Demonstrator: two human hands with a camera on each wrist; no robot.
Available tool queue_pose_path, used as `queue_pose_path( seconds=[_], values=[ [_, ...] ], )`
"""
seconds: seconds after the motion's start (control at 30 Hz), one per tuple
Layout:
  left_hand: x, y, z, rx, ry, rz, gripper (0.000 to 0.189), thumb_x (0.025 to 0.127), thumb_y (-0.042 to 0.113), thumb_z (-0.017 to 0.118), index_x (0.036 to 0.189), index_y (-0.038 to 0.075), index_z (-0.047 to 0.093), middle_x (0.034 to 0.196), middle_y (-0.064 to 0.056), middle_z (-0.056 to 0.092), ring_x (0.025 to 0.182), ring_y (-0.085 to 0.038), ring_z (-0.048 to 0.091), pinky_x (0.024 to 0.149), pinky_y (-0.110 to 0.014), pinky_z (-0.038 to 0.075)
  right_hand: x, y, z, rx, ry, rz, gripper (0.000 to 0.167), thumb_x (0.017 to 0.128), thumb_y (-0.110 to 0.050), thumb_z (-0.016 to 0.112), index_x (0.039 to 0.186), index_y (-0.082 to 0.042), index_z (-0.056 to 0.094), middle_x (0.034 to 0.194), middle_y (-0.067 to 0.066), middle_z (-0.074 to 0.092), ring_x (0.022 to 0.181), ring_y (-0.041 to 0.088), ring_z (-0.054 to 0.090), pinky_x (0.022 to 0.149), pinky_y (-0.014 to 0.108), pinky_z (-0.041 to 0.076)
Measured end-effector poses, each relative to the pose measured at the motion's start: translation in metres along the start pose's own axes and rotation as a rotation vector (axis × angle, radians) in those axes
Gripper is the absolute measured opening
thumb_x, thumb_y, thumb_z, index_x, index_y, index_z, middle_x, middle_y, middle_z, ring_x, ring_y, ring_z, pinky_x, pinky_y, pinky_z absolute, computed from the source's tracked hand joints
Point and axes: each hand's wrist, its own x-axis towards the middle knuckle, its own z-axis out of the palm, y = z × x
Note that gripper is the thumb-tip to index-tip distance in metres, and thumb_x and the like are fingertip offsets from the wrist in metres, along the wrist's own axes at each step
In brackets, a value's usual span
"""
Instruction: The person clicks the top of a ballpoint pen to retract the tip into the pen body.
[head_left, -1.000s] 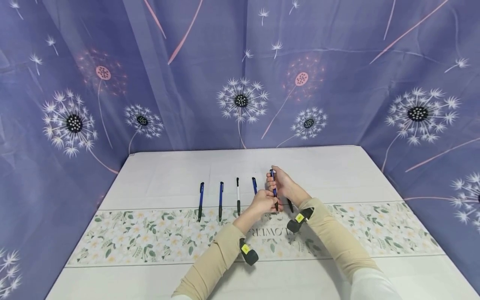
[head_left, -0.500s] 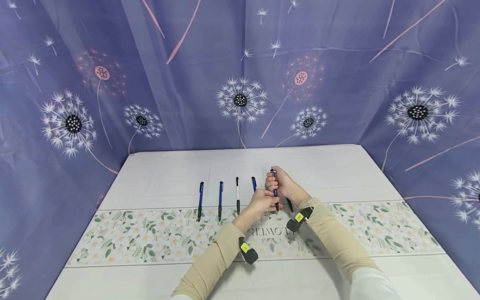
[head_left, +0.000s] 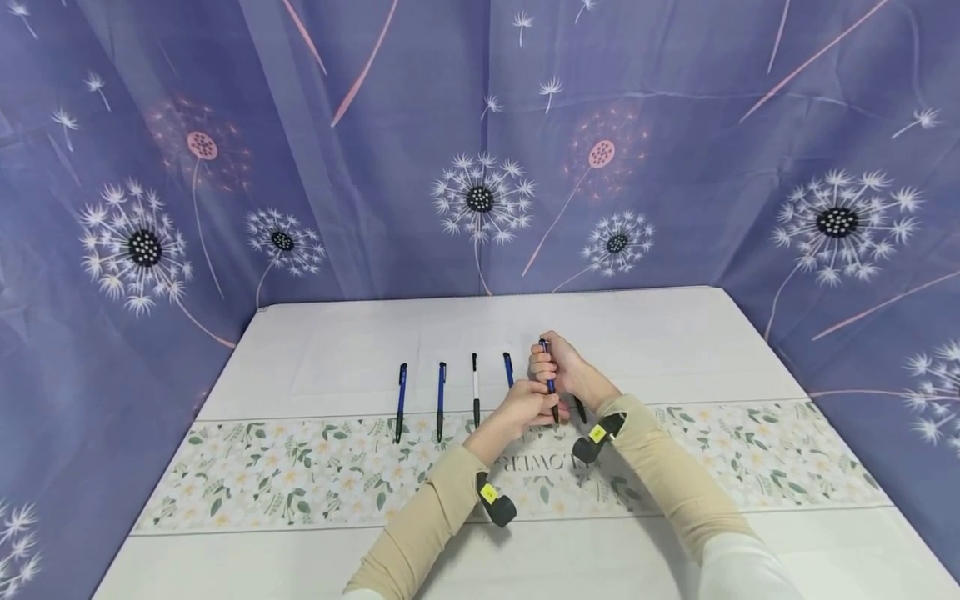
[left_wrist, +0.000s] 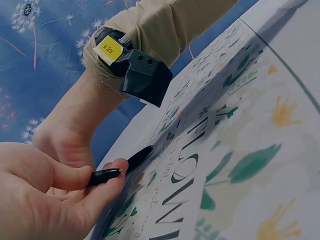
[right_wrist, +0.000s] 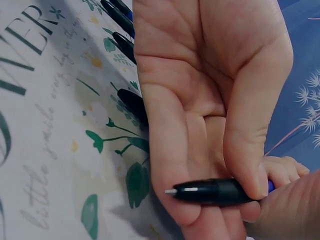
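Both hands hold one blue pen with a black grip (right_wrist: 220,192), its tip pointing toward the person. My left hand (head_left: 522,406) pinches the black grip between thumb and fingers; in the left wrist view the pointed tip (left_wrist: 112,172) shows past the thumb. Farther up, my right hand (head_left: 564,364) curls its fingers round the blue barrel, thumb at the top end. A silver point sticks out of the pen in the right wrist view. Beside the right wrist lies another pen (head_left: 580,408), mostly covered by that hand.
Left of the hands, a row of pens lies on the table (head_left: 337,350): a blue pen (head_left: 402,400), a second blue pen (head_left: 442,400), a white pen (head_left: 476,387) and a blue pen (head_left: 508,365) partly behind the left hand. Dandelion-patterned curtains (head_left: 375,150) enclose the table.
Both hands keep their hold on the pen and stay in nearly the same place. The right hand's fingers have shifted very slightly left, and the head view has drifted a little.
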Motion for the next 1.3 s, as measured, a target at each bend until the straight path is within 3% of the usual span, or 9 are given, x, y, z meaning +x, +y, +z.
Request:
queue_pose_path(
  seconds=[0.2,0.47,0.77,1.3],
  values=[
    [-0.0013,0.0018,0.0007,-0.027,-0.008,-0.007,0.021,0.095,-0.002,0.055,0.113,-0.011,0.058,0.105,-0.027,0.069,0.088,-0.026,0.073,0.087,-0.039,0.059,-0.0041,-0.0017,0.0038,0.009,0.008,0.005,0.039,0.1,-0.025,0.02,0.061,-0.019,0.021,0.055,-0.01,0.014,0.051,0.005,0.005,0.044,0.019,0.005],
    [-0.0029,0.0026,0.0001,-0.046,-0.026,-0.009,0.021,0.094,-0.002,0.056,0.113,-0.011,0.058,0.089,-0.017,0.073,0.074,-0.015,0.071,0.084,-0.037,0.059,-0.0048,-0.0023,0.0033,-0.011,-0.016,-0.007,0.039,0.097,-0.024,0.022,0.059,-0.019,0.021,0.053,-0.01,0.015,0.048,0.005,0.006,0.043,0.02,0.007],
    [-0.004,0.0012,0.0002,-0.069,-0.057,-0.022,0.024,0.095,-0.003,0.054,0.115,-0.015,0.058,0.106,-0.03,0.068,0.084,-0.022,0.073,0.088,-0.04,0.058,-0.0039,0.0005,0.0032,-0.052,0.016,-0.032,0.037,0.096,-0.019,0.02,0.06,-0.02,0.027,0.058,-0.011,0.014,0.053,0.004,0.006,0.044,0.018,0.006],
    [-0.0027,0.0012,0.0021,-0.09,-0.06,-0.016,0.02,0.094,-0.005,0.054,0.112,-0.014,0.059,0.108,-0.031,0.067,0.086,-0.025,0.073,0.087,-0.04,0.058,-0.0027,-0.0009,-0.0011,-0.081,-0.032,-0.027,0.037,0.093,-0.018,0.02,0.058,-0.021,0.029,0.052,-0.013,0.02,0.044,0.001,0.013,0.038,0.015,0.014]
  ],
)
